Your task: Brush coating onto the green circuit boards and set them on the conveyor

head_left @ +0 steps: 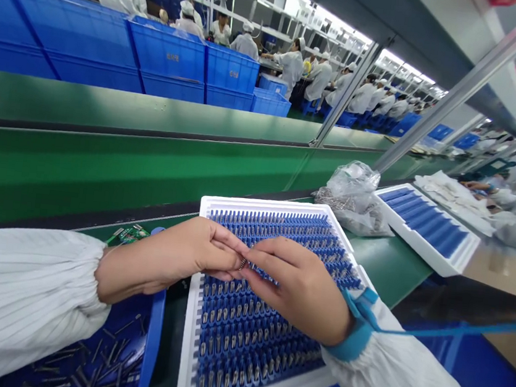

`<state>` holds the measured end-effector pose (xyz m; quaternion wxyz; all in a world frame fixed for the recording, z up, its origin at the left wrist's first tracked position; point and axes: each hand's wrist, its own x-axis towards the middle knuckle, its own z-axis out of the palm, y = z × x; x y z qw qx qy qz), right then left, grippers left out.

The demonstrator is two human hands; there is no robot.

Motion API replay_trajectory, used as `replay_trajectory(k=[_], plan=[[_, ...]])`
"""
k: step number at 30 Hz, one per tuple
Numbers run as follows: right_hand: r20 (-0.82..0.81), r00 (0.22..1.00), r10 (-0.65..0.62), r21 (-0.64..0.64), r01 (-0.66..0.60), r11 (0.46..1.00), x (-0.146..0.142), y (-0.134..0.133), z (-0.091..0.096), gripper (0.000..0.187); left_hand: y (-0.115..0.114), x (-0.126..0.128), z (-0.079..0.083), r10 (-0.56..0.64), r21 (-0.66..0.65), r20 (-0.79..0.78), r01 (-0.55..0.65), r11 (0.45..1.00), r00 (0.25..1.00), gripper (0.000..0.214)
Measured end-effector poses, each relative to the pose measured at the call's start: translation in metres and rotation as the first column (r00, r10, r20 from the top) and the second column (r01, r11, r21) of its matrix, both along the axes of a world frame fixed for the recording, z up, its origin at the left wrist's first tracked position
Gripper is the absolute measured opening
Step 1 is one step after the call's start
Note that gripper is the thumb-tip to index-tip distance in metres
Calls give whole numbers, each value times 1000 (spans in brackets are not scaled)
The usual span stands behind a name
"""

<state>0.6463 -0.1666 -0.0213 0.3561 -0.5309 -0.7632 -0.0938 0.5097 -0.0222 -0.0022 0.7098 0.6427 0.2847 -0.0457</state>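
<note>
My left hand (176, 255) and my right hand (298, 288) meet above a white tray (266, 205), their fingertips pinching a tiny ribbed metal part (242, 264) between them. The tray holds a blue insert with many rows of small metal pins standing upright (241, 341). A blue strap (356, 332) circles my right wrist, and its cord runs off to the right. Under my left forearm sits a blue bin (155, 337) holding loose metal pins (100, 355).
A small green circuit board (128, 235) lies next to my left wrist. Farther right are a plastic bag of metal parts (353, 198) and a second white tray with a blue insert (426, 228). A green conveyor belt (125, 172) runs behind; beyond it, co-workers sit near stacked blue crates (166, 52).
</note>
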Motion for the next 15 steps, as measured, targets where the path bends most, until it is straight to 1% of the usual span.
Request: replay_trajectory(k=[3, 6, 12, 15], plan=[[7, 1000, -18, 25, 18, 1000, -4, -2, -2, 19, -4, 1, 5, 6, -15, -14, -6, 1000, 1000, 16], [23, 999, -36, 16, 35, 999, -10, -3, -3, 27, -6, 1, 9, -11, -8, -31, 10, 1000, 999, 17], [12, 995, -101, -14, 101, 995, -21, -4, -8, 27, -3, 1, 8, -46, 65, -66, 50, 997, 997, 17], [1, 994, -108, -7, 108, 994, -25, -5, -10, 27, -3, 0, 5, -50, 66, -77, 55, 996, 996, 17]])
